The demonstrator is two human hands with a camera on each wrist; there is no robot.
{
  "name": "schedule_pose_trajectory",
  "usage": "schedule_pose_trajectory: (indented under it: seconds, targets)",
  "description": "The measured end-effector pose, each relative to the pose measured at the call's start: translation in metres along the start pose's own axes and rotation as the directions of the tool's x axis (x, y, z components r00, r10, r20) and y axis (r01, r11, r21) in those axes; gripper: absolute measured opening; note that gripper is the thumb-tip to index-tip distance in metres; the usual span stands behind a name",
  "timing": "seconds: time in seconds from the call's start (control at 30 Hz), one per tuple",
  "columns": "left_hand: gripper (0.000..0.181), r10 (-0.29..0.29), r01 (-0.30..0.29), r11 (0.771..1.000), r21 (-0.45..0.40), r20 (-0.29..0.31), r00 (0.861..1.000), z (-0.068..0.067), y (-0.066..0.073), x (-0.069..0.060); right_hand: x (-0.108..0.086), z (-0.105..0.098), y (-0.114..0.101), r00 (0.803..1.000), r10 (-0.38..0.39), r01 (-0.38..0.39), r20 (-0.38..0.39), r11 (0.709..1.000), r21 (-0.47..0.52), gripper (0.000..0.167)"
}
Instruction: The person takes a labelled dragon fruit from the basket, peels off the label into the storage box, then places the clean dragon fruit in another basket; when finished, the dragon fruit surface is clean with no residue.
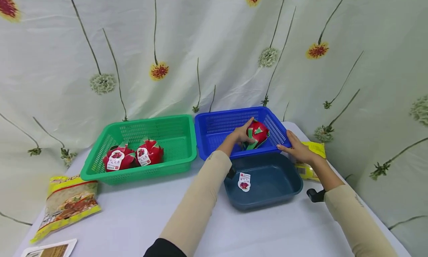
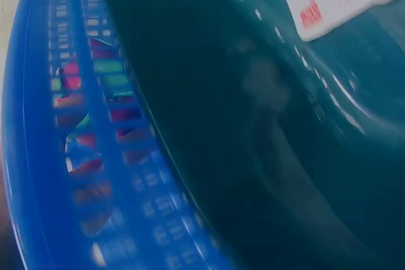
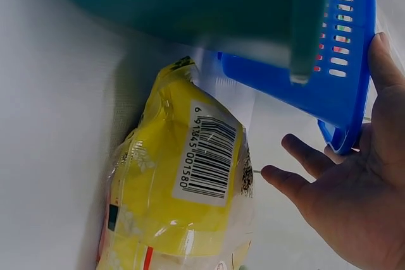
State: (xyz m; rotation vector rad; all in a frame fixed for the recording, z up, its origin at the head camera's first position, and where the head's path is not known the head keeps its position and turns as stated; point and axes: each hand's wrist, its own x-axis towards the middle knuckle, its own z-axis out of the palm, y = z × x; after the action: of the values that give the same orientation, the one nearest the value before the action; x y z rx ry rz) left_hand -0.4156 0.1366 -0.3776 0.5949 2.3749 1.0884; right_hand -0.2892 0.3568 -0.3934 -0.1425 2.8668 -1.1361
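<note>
In the head view my left hand [image 1: 241, 135] reaches into the blue basket [image 1: 214, 117] and holds a red dragon fruit [image 1: 259, 132] with green scales, thumb and fingers spread around it. Through the slots in the left wrist view, parts of the dragon fruit [image 2: 120, 80] show, but the hand itself is mostly hidden. At the basket's right front corner, my right hand [image 1: 298, 149] grips the rim. The right wrist view shows the thumb of that hand [image 3: 361, 200] on the rim, with two fingers extended away from the corner.
A dark teal bin [image 1: 267, 182] with a fruit sticker inside stands before the blue basket. To the left, a green basket [image 1: 177, 166] holds two dragon fruits. Yellow bags lie at left [image 1: 68, 203] and right [image 3: 171, 219]; a flat pack [image 1: 50, 249] sits front left.
</note>
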Motion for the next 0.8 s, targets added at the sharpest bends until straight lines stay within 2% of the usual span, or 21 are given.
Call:
schedule_pose_trajectory:
  seconds: [0.1, 0.17, 0.3, 0.37, 0.43, 0.53, 0.57, 0.6, 0.63, 0.77, 0.8]
  targets:
    - [0.100, 0.005, -0.005, 0.999, 0.034, -0.004, 1.000, 0.006, 0.002, 0.004, 0.003, 0.004, -0.002, 1.000, -0.001, 0.001, 0.000, 1.000, 0.002, 0.093]
    - [0.100, 0.010, -0.010, 1.000, 0.007, -0.003, 1.000, 0.006, 0.001, 0.004, 0.004, 0.006, -0.003, 1.000, 0.000, 0.000, 0.000, 1.000, 0.002, 0.094]
    - [0.099, 0.002, -0.002, 1.000, -0.025, -0.015, 1.000, 0.007, -0.005, 0.014, 0.005, 0.008, -0.003, 1.000, 0.008, -0.008, -0.009, 1.000, 0.007, 0.095]
    - [0.101, 0.007, -0.008, 0.998, -0.056, -0.013, 1.000, 0.012, -0.021, 0.042, 0.004, 0.007, -0.002, 1.000, 0.013, -0.013, -0.016, 1.000, 0.007, 0.096]
    - [0.103, 0.020, -0.020, 0.997, -0.073, -0.010, 1.000, 0.018, -0.044, 0.077, 0.003, 0.005, -0.001, 0.999, 0.024, -0.024, -0.026, 1.000, 0.010, 0.096]
    - [0.107, 0.049, -0.047, 0.989, -0.142, 0.009, 0.999, 0.026, -0.075, 0.126, 0.001, 0.003, 0.002, 0.999, 0.036, -0.035, -0.029, 0.999, 0.017, 0.095]
    - [0.107, 0.041, -0.039, 0.986, -0.163, 0.009, 0.999, 0.025, -0.076, 0.124, 0.002, 0.003, 0.001, 0.999, 0.037, -0.036, -0.023, 0.999, 0.018, 0.095]
    - [0.108, 0.057, -0.054, 0.981, -0.184, 0.012, 0.998, 0.024, -0.077, 0.119, 0.002, 0.004, 0.001, 0.999, 0.039, -0.039, -0.020, 0.999, 0.020, 0.095]
    - [0.107, 0.054, -0.050, 0.978, -0.201, 0.015, 0.998, 0.021, -0.071, 0.105, 0.003, 0.004, 0.001, 0.999, 0.036, -0.036, -0.011, 0.999, 0.020, 0.094]
    - [0.098, 0.044, -0.027, 0.963, -0.270, 0.054, 0.998, 0.005, -0.034, 0.030, 0.004, 0.007, 0.001, 0.999, 0.040, -0.040, -0.011, 0.999, 0.011, 0.093]
    - [0.096, 0.050, -0.028, 0.958, -0.285, 0.070, 0.996, 0.000, -0.027, 0.014, 0.004, 0.007, 0.001, 0.999, 0.041, -0.041, -0.011, 0.999, 0.011, 0.093]
